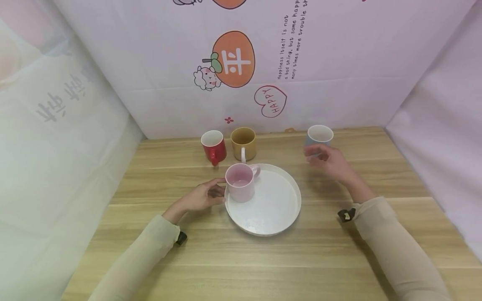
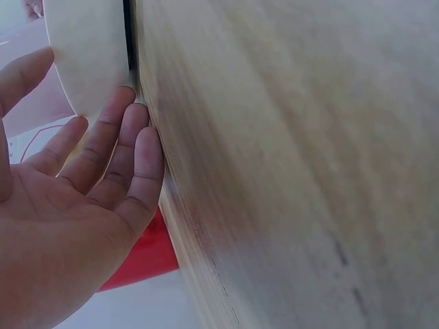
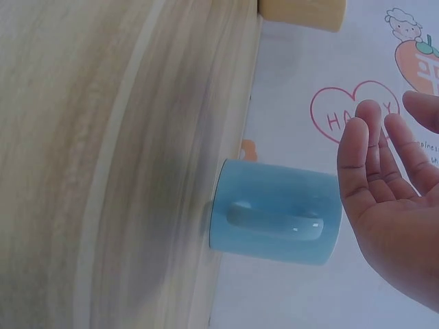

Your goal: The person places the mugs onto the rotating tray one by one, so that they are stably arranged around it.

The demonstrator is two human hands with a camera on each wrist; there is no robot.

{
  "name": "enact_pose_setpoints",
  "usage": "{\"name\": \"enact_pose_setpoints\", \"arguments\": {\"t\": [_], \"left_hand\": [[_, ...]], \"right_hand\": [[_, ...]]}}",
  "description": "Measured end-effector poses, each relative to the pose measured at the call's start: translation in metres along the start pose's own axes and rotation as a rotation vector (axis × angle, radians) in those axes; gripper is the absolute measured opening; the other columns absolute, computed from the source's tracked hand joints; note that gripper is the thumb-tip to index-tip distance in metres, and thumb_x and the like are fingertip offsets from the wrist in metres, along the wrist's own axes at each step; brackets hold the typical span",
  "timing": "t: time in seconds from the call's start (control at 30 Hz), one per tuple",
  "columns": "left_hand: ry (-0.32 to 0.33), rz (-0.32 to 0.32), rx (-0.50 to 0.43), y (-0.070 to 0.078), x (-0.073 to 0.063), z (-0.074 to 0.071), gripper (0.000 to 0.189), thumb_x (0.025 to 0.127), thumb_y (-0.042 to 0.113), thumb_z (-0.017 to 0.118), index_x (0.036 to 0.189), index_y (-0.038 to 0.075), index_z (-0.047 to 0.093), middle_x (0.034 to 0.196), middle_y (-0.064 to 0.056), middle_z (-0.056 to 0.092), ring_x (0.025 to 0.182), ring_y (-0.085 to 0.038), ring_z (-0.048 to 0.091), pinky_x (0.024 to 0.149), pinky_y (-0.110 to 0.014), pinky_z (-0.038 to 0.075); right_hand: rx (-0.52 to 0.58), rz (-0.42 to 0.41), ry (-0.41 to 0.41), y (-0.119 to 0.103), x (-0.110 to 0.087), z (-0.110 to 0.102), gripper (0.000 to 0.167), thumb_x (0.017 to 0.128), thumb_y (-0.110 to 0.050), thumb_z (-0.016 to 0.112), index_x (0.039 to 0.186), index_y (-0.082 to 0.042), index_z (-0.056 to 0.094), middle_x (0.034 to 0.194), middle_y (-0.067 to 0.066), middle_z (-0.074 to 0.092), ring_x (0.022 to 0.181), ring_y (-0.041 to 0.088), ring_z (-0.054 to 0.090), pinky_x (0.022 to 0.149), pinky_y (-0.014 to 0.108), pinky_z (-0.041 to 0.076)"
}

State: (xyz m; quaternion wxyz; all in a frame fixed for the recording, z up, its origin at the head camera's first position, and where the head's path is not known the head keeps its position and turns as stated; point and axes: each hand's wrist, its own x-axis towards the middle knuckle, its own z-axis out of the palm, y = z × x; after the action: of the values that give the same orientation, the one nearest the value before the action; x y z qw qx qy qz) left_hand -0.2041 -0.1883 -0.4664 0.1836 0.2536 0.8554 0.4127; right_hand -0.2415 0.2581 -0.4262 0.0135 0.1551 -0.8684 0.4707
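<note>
A pink mug [image 1: 241, 189] stands upright on the left part of a round white tray [image 1: 269, 229], its handle pointing right and back. Beside the mug and the tray's left rim is my left hand [image 1: 205, 195], fingers loosely bent and gripping nothing. In the left wrist view its fingertips [image 2: 123, 96] lie close to the tray's edge; contact is unclear. My right hand [image 1: 331, 163] hovers in front of a light blue mug [image 1: 319, 134] at the back right, partly covering it. The right wrist view shows that mug's handle [image 3: 274, 221] and my relaxed fingers apart from it.
Behind the tray, a red mug [image 1: 214, 147] and a mustard-yellow mug [image 1: 242, 146] with a white handle stand side by side. The wooden table [image 1: 263, 267] ends at a printed cloth wall [image 1: 169, 100]. Cloth hangs on both sides too.
</note>
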Motion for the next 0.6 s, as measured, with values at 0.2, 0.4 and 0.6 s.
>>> {"name": "enact_pose_setpoints", "arguments": {"t": [0.2,0.4,0.6], "left_hand": [[-0.009,-0.011,-0.013,-0.0003,0.0003,0.0,0.064,0.093,0.019,0.072,0.149,0.015,0.042,0.122,-0.014,0.068,0.114,-0.027,0.066,0.1,-0.041,0.055],[-0.009,-0.004,-0.004,0.0005,-0.0004,-0.0008,0.062,0.093,0.019,0.071,0.149,0.014,0.042,0.121,-0.014,0.068,0.114,-0.027,0.066,0.1,-0.041,0.055],[-0.008,-0.005,-0.006,0.0002,-0.0008,-0.0005,0.063,0.093,0.019,0.071,0.149,0.015,0.042,0.122,-0.014,0.068,0.115,-0.027,0.066,0.1,-0.041,0.055]], "right_hand": [[0.01,-0.003,0.013,0.0066,-0.0013,-0.0052,0.037,0.096,-0.009,0.064,0.131,0.001,0.059,0.122,0.024,0.066,0.084,-0.001,0.063,0.074,0.015,0.055],[0.032,-0.007,0.02,0.0086,-0.0008,-0.0072,0.035,0.097,-0.01,0.063,0.13,0.003,0.059,0.121,0.026,0.065,0.081,0.001,0.065,0.072,0.019,0.058],[0.039,0.001,0.035,0.0101,0.0,-0.0097,0.034,0.098,-0.012,0.062,0.129,0.002,0.059,0.115,0.016,0.068,0.079,0.001,0.066,0.069,0.023,0.059]]}}
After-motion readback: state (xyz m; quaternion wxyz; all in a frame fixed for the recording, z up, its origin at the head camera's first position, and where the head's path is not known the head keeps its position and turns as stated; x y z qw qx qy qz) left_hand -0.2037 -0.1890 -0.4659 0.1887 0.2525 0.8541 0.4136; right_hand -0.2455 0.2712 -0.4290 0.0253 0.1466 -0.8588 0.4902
